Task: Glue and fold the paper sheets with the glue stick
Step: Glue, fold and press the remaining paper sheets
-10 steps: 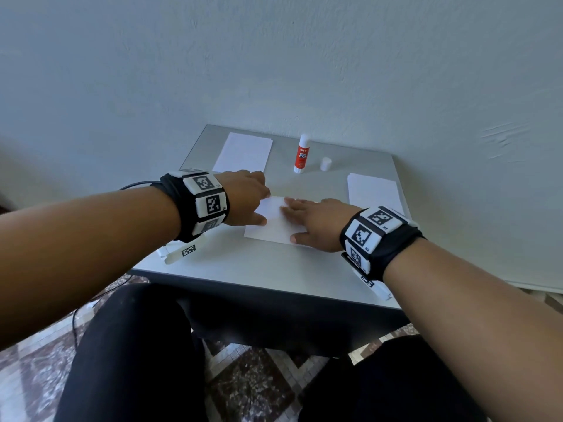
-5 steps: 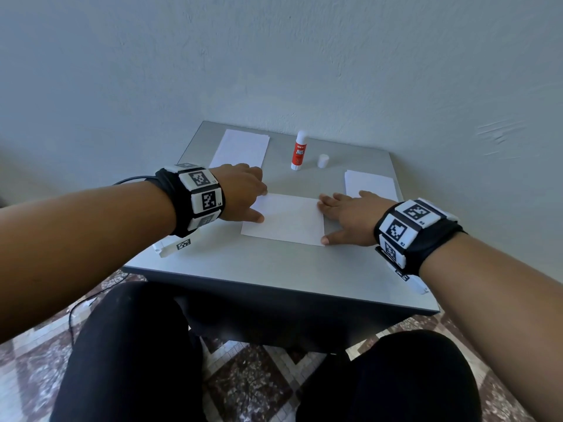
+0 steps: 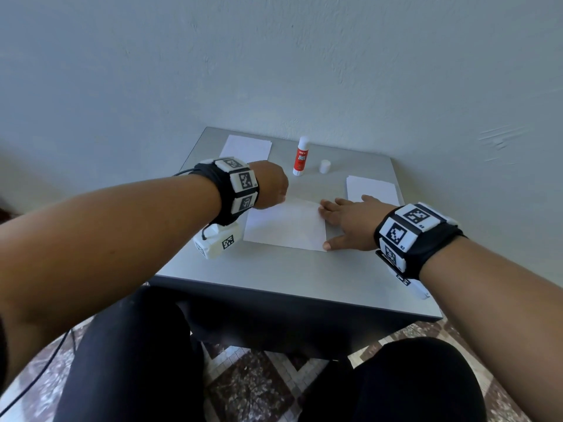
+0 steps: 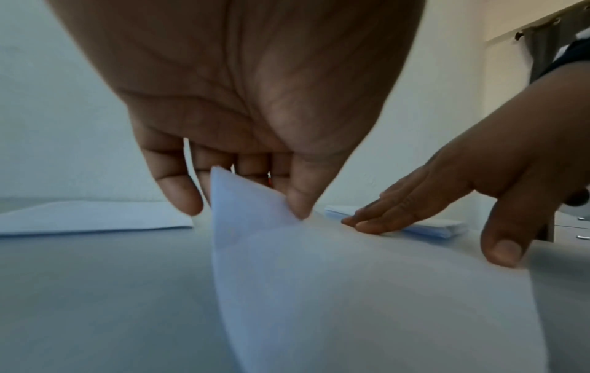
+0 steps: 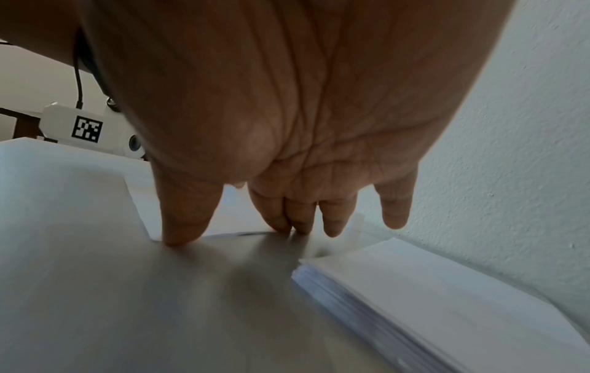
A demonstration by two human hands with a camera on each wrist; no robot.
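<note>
L hand (image 4: 255, 106) pinches sheet (image 3: 286, 223) corner, lifted off table (image 3: 274, 269). R hand (image 3: 347, 220) flat, fingers straight, pressing sheet's right edge.

The left hand (image 3: 269, 184) hides the sheet's (image 3: 286, 226) far-left corner; the glue stick (image 3: 301, 156) label's small print is unreadable.

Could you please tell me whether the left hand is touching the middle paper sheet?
Touching: in the left wrist view, the left hand pinches the raised corner of the middle paper sheet between thumb and fingers.
</note>
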